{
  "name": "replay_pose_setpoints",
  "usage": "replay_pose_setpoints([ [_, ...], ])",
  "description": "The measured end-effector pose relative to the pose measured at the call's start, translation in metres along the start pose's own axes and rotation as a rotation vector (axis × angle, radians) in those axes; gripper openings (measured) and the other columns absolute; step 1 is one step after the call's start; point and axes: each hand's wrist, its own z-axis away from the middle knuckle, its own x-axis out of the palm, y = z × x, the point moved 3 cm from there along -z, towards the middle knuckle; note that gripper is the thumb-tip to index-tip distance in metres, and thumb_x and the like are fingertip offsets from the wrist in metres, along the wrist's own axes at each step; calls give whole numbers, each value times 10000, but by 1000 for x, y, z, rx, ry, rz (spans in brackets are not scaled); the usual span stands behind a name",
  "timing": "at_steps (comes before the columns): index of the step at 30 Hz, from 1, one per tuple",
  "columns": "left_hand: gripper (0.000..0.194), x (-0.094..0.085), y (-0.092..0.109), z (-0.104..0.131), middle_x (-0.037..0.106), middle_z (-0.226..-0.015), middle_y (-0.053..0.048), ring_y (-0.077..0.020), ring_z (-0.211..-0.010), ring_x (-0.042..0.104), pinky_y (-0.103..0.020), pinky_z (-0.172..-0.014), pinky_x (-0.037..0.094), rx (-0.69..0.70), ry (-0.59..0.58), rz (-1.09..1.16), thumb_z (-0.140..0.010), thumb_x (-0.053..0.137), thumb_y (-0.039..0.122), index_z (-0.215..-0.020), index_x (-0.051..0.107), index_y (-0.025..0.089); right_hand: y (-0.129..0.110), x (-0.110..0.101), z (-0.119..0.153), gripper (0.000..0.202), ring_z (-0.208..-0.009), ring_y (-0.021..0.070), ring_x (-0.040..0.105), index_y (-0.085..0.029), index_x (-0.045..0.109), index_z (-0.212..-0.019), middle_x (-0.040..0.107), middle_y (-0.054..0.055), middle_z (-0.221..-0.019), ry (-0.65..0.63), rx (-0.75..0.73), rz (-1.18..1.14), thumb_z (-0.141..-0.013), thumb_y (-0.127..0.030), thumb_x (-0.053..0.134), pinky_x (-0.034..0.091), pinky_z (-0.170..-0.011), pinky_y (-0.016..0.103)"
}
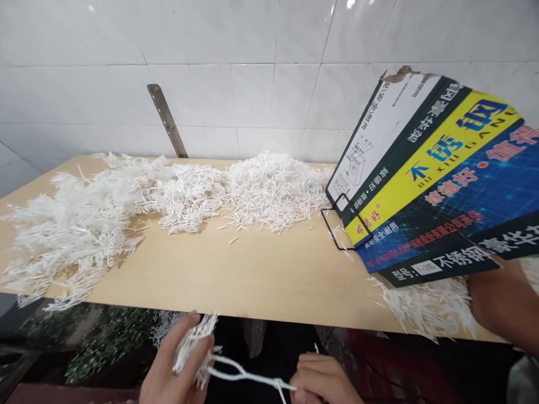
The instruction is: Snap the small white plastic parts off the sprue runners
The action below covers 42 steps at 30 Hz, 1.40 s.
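Note:
Near the bottom edge of the head view, my left hand (179, 365) is closed around a bunch of small white branched plastic pieces. A white branched strand (248, 375) stretches from that bunch to my right hand (322, 379), whose fingers are pinched on the strand's end. Both hands are in front of the wooden table's near edge. On the table (252, 275), a large loose pile of white plastic pieces (76, 224) spreads over the left side, and a denser pile (273, 188) lies at the middle back.
A printed cardboard box piece (442, 163) leans at the right beside a black wire stand (337, 247). Another person's arm (503, 303) is behind it, near more white pieces (433, 306). A metal bracket (166, 120) rests against the tiled wall. Dark leaves (109, 342) show below the table.

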Motion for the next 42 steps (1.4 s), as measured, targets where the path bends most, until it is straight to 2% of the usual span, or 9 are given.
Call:
replay_pose_setpoints([
  [5, 280, 57, 11, -72, 609, -1271, -129, -217, -1073, 684, -286, -801, 609, 202, 129, 194, -916, 574, 28, -1082, 691, 220, -10, 38, -22, 281, -909, 231, 673, -199, 695, -1053, 723, 112, -994, 216, 18, 361, -994, -123, 431, 561, -734, 330],
  [7, 296, 79, 16, -97, 633, -1272, -146, -223, -1118, 670, -306, -841, 604, 393, 5, 189, -940, 529, 3, -1109, 671, 200, -20, 35, -26, 399, -1099, 277, 680, -195, 624, -1305, 715, 148, -1216, 300, 40, 415, -960, -94, 454, 593, -877, 396],
  [13, 222, 97, 12, -125, 655, -1330, -152, -243, -1232, 615, -451, -987, 557, 543, -106, 290, -970, 538, 40, -1028, 666, 212, -43, -51, -47, 299, -921, 269, 697, -261, 666, -1197, 729, 120, -1003, 555, -28, 239, -977, -147, 499, 582, -799, 394],
  [16, 198, 99, 13, -120, 627, -1413, -116, -269, -1387, 516, -568, -1138, 432, 542, -77, 304, -949, 632, 92, -1047, 691, 254, -26, -84, -95, 292, -997, 228, 681, -253, 642, -1272, 718, 107, -1153, 345, 149, 19, -989, -278, 574, 581, -789, 332],
  [19, 263, 103, 13, -118, 574, -1493, -85, -295, -1474, 419, -621, -1199, 333, 487, -99, 261, -933, 647, 94, -1072, 735, 300, -2, -83, -148, 368, -844, 163, 667, -209, 635, -1272, 717, 59, -1021, -193, 187, -263, -944, -375, 659, 548, -653, 242],
  [22, 288, 99, 11, -123, 411, -1624, -84, -360, -1552, 259, -633, -1193, 338, 371, -164, 273, -903, 655, 106, -1074, 777, 302, 23, -79, -187, 304, -683, 139, 629, -130, 686, -999, 663, 15, -763, -388, 187, -365, -905, -419, 699, 528, -623, 247],
  [26, 380, 88, 11, -122, 218, -1706, -79, -436, -1579, 93, -678, -1170, 340, 254, -170, 304, -849, 614, 117, -1162, 770, 266, 49, -83, -218, 288, -581, 130, 589, -144, 617, -760, 606, -9, -625, -201, 177, -249, -889, -392, 688, 471, -581, 243],
  [33, 389, 88, 1, -109, 412, -1466, -172, -444, -1382, 375, -709, -1084, 354, 11, 319, -48, -806, 627, 60, -1123, 761, 243, 56, -77, -216, 352, -557, 112, 444, -188, 530, -634, 498, -38, -554, 234, 12, 192, -925, -362, 624, 344, -598, 248],
  [42, 401, 105, -12, -138, 450, -1363, -217, -396, -1239, 482, -598, -948, 472, -349, 158, -145, -986, 566, 285, -1375, 640, 216, 51, -71, -209, 246, -581, 139, 530, -191, 719, -878, 636, 3, -652, 248, -84, 249, -964, -382, 590, 421, -654, 259],
])
